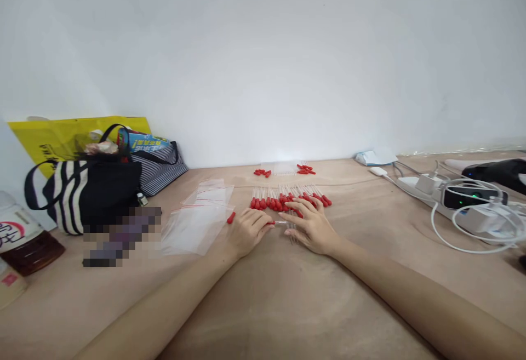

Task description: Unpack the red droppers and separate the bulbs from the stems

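Note:
A row of thin clear droppers with red rubber bulbs (287, 200) lies on the tan table (263, 294). My left hand (245, 229) rests curled beside it, fingertips pinching one red-tipped dropper (280, 222) that lies between both hands. My right hand (309, 223) lies over the near end of the row, fingers spread and touching the droppers. A single loose red bulb (231, 217) sits just left of my left hand. Two smaller groups of red bulbs (306, 169) and clear tubes lie farther back near the wall.
A stack of clear zip bags (199, 218) lies left of my hands. A striped black-and-white bag (88, 190), a yellow bag (61, 138) and a drink bottle (24, 239) stand at the left. A power strip with chargers and white cables (472, 206) fills the right side.

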Demonstrator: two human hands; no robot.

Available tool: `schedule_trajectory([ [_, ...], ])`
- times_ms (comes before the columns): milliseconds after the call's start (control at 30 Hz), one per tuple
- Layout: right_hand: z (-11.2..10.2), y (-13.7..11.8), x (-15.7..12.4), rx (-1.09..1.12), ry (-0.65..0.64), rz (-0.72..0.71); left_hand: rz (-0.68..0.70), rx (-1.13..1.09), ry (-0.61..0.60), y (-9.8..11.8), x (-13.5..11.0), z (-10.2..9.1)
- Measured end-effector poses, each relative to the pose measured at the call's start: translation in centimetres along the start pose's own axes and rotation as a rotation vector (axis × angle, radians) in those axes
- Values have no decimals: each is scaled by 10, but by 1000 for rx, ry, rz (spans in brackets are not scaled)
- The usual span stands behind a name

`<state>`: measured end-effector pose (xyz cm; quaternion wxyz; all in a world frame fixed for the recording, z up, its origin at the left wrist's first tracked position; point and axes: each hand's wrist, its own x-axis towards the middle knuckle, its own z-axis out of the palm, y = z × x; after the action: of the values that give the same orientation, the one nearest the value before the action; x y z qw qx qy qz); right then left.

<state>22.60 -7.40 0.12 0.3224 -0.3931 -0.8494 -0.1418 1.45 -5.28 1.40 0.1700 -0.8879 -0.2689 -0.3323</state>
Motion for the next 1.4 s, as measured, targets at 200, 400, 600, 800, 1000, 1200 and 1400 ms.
schedule_trajectory([
  [200,6,0,1,87,55,-36,33,-26,42,10,3,2],
  [400,6,-1,-1,87,153,-72,-73,-117,-96,14,4,6],
  [600,1,-3,-4,45,199,-130,-61,-191,-185,11,2,5],
  [800,0,-5,-5,64,221,-194,0,-196,-181,10,-2,0],
  [1000,-1,-6,-4,51,229,-220,27,-173,-166,8,-4,0],
  [1200,-2,-7,-4,21,259,-221,38,-171,-152,7,-3,-1],
  [1400,-3,-8,-4,22,245,-203,17,-194,-144,10,-2,-4],
])
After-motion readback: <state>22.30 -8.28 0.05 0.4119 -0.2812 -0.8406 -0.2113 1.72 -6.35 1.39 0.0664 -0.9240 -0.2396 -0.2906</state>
